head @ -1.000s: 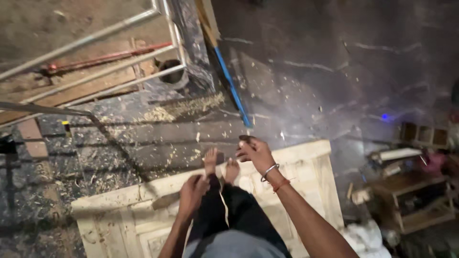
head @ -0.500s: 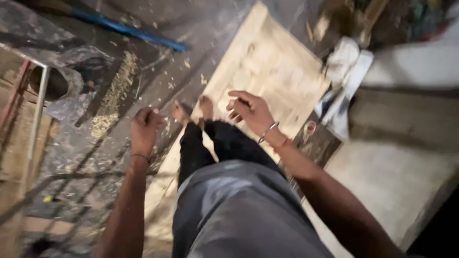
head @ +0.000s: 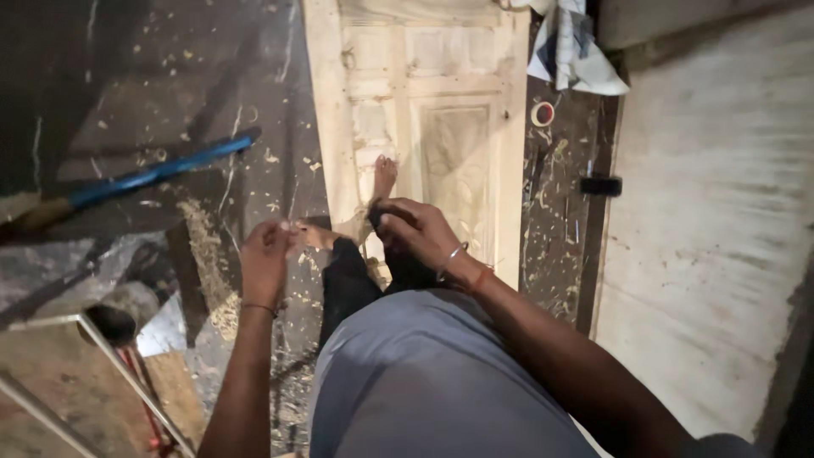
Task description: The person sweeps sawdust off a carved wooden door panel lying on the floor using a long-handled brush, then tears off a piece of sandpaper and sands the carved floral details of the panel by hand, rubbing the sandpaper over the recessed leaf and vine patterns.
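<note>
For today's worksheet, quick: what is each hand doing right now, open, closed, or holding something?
Left hand: fingers curled, held out over the floor; what it holds cannot be told.
Right hand: fingers curled, nothing clearly visible in it.

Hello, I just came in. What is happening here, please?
A person stands barefoot, one foot on a pale carved wooden door panel lying on the floor. The left hand and right hand are raised in front of the body; whether they hold anything is unclear. A blue-handled tool lies nearby among shavings.
</note>
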